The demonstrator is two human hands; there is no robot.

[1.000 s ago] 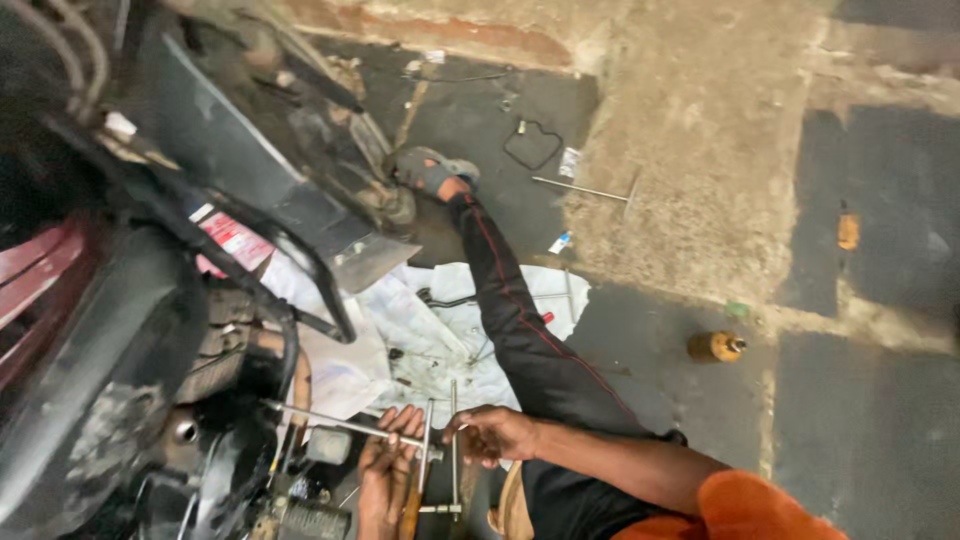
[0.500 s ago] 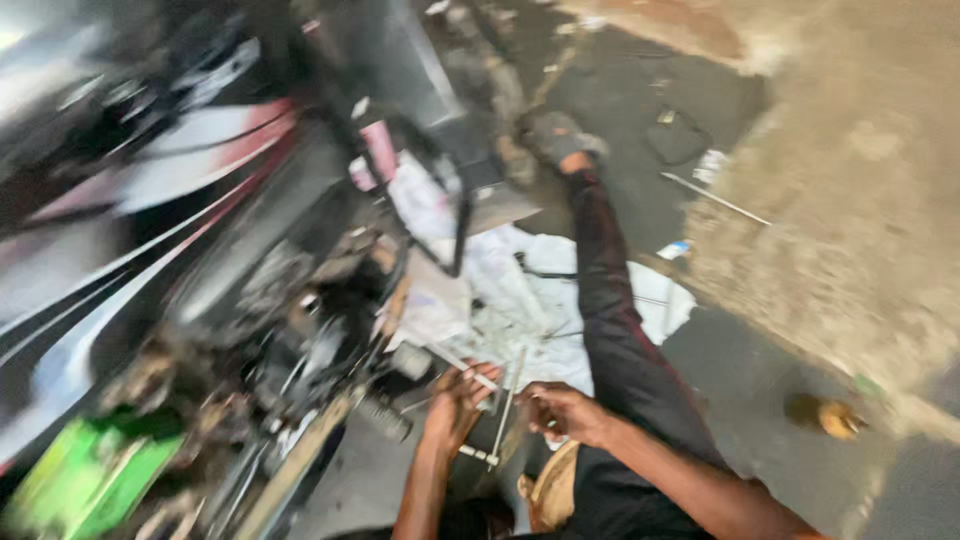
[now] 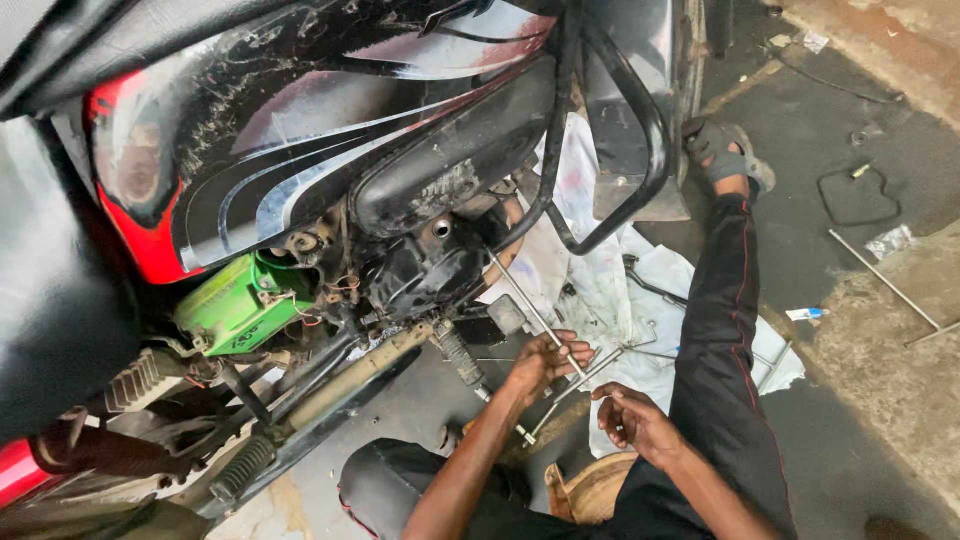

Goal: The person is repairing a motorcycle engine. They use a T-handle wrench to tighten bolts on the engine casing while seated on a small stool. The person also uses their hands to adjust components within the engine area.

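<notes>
Low in the middle, our left hand (image 3: pixel 545 362) squeezes a long metal rod (image 3: pixel 528 307); our right hand (image 3: pixel 632 420) stays half open beside it.

The left hand (image 3: pixel 545 362) grips a long metal rod (image 3: pixel 530 305) running up into the motorcycle engine (image 3: pixel 425 265), the right hand (image 3: pixel 632 420) open just beside it.
</notes>
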